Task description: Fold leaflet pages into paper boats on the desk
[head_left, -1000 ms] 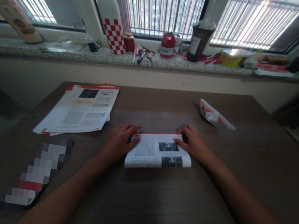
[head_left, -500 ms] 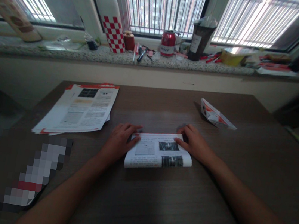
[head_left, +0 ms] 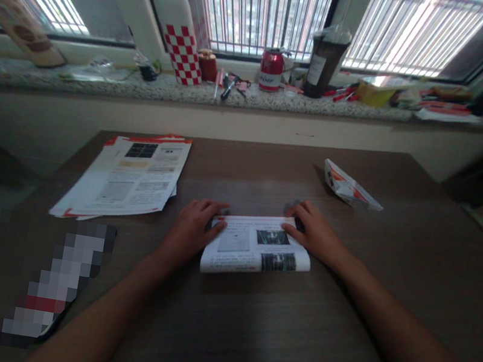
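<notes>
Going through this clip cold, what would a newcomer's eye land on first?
Probably the white printed sheet in mid-table, bent over at its near edge, with the left hand and right hand at its two ends. Next, likely the tall white bottle with red checks, left of centre on the windowsill, and the pixelated patch at the table's near left.

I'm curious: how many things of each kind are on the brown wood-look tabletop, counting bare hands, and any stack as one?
Bare hands, left hand and right hand: 2
Folded-over white printed paper: 1
Stack of white-and-red printed papers: 1
Folded white-and-orange paper piece: 1
Dark-edged, pixelated slab: 1
Total: 6
</notes>
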A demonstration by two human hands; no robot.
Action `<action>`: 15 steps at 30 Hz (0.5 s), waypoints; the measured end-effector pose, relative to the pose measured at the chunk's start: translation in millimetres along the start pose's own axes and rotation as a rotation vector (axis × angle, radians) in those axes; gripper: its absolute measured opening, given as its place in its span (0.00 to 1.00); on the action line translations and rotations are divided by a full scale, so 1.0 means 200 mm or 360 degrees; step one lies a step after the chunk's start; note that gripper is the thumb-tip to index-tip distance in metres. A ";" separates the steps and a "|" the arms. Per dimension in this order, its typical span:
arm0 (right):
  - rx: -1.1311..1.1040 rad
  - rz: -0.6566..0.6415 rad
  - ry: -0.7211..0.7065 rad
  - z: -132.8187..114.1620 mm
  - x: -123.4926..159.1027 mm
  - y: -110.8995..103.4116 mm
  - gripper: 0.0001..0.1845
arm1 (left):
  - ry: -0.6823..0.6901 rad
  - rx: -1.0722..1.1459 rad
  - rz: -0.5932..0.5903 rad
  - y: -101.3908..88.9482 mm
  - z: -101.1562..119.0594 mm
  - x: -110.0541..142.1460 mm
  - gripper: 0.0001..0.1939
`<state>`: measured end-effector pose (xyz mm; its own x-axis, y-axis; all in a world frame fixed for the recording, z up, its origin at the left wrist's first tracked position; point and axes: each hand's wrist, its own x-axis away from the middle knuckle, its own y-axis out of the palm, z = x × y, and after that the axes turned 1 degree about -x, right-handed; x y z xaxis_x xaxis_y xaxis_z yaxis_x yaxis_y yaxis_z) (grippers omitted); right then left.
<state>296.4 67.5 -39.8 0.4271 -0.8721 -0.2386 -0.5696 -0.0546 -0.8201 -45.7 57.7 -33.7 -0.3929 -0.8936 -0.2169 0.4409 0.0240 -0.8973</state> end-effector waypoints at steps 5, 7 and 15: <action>-0.0002 -0.0001 0.0009 0.00 0.00 0.00 0.09 | 0.0019 -0.0001 0.0018 0.00 0.00 0.00 0.18; -0.0001 0.0005 0.0015 0.00 0.00 0.00 0.09 | 0.0015 -0.0004 0.0024 0.00 0.00 0.00 0.18; -0.0011 -0.0006 0.0011 -0.01 0.00 -0.01 0.09 | -0.0020 0.0020 0.0002 -0.01 0.00 0.00 0.17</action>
<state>295.5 67.1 -37.7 0.4247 -0.8751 -0.2319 -0.5729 -0.0615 -0.8173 -45.4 57.4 -32.3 -0.3824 -0.8991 -0.2130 0.4513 0.0194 -0.8921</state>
